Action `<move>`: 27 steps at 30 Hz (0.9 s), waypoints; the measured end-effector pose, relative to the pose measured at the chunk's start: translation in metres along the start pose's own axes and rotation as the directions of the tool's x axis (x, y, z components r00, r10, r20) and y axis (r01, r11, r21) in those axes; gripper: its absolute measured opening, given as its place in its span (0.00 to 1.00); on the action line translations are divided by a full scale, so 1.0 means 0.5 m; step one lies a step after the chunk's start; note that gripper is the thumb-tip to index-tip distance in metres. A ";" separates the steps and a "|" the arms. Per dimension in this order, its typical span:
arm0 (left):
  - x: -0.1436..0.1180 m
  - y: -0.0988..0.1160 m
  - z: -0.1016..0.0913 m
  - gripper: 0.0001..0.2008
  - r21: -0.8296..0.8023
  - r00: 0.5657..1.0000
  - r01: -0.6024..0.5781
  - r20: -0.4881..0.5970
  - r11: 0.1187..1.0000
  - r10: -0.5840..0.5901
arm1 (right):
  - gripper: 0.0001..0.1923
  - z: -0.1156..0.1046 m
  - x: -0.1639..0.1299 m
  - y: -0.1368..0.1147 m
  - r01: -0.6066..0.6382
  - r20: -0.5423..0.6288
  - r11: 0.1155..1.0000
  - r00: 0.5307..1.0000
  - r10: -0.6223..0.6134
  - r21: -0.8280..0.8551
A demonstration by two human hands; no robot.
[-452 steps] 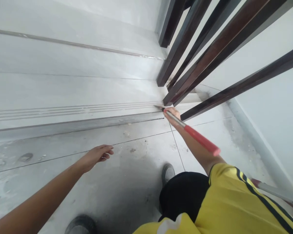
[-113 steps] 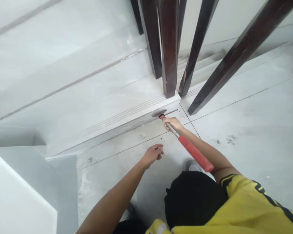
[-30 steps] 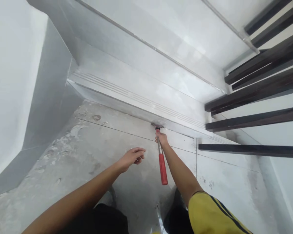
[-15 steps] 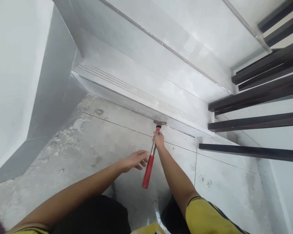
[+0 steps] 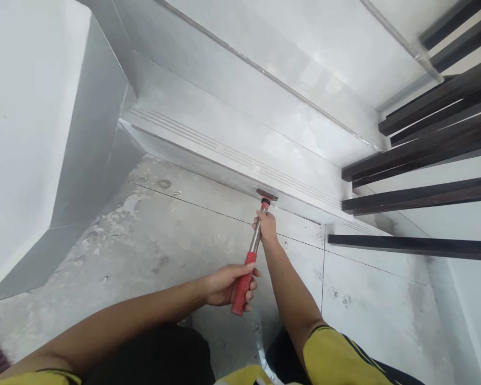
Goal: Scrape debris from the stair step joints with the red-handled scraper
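Both my hands grip a long-handled scraper (image 5: 257, 235) with a red grip, a bare metal shaft and a wide flat blade (image 5: 267, 194). My left hand (image 5: 230, 286) is wrapped round the red grip at the lower end. Higher up, my right hand (image 5: 268, 227) is closed round the shaft just below the red and black head. The blade is at the foot of the lowest stair riser (image 5: 208, 170), near where it meets the floor; I cannot tell whether it touches.
Grooved light-grey stair treads (image 5: 224, 152) rise ahead. Dark railing bars (image 5: 417, 247) reach in from the right. A grey-skirted white wall (image 5: 88, 123) stands at left. Whitish residue and crumbs (image 5: 112, 230) lie on the tiled floor (image 5: 176, 230).
My left hand has moved from beside the scraper and closed round its red grip. The blade has shifted slightly up and right, with my right hand still on the shaft.
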State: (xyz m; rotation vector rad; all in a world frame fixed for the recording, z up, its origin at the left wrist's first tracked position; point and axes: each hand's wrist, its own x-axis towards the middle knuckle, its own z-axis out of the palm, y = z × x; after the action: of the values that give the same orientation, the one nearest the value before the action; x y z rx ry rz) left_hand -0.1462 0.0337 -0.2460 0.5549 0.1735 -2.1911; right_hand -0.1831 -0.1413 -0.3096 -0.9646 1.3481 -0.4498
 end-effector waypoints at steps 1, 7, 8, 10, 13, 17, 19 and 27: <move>0.008 0.003 0.008 0.18 0.041 0.996 -0.035 -0.078 0.999 0.038 | 0.09 0.003 0.014 -0.003 -0.010 -0.018 1.000 1.000 0.010 -0.021; 0.010 0.029 0.033 0.16 0.164 0.950 -0.048 -0.297 0.985 0.096 | 0.08 0.006 0.030 -0.006 -0.056 -0.057 0.994 0.997 0.050 -0.097; 0.003 0.032 0.036 0.16 0.195 0.964 -0.016 -0.258 0.981 0.067 | 0.09 0.003 0.024 -0.008 -0.019 -0.037 0.997 0.999 0.016 -0.074; -0.005 0.038 0.042 0.17 0.236 0.978 0.025 -0.207 0.971 0.025 | 0.10 -0.001 0.016 -0.012 0.021 -0.008 1.000 1.000 -0.022 -0.014; 0.001 0.044 0.044 0.17 0.232 0.958 0.000 -0.278 0.973 0.066 | 0.10 0.002 0.018 -0.011 -0.056 -0.042 0.998 0.998 0.056 0.008; 0.002 0.033 0.045 0.16 0.227 0.958 0.013 -0.283 0.974 0.053 | 0.12 0.004 0.015 -0.005 -0.045 -0.037 0.998 0.998 0.046 0.035; -0.004 0.028 0.046 0.17 0.236 0.975 0.037 -0.223 0.971 0.017 | 0.13 0.003 0.010 -0.005 0.014 -0.002 0.998 1.000 -0.014 0.066; -0.011 0.045 0.060 0.18 0.229 0.948 -0.023 -0.305 0.973 0.094 | 0.14 0.017 0.010 -0.010 -0.058 -0.009 0.998 0.998 0.059 0.038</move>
State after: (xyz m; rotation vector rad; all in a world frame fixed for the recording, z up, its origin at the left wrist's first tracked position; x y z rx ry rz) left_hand -0.1357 0.0140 -0.2153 1.0245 0.0769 -2.0651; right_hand -0.1728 -0.1453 -0.3090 -0.8905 1.3687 -0.4349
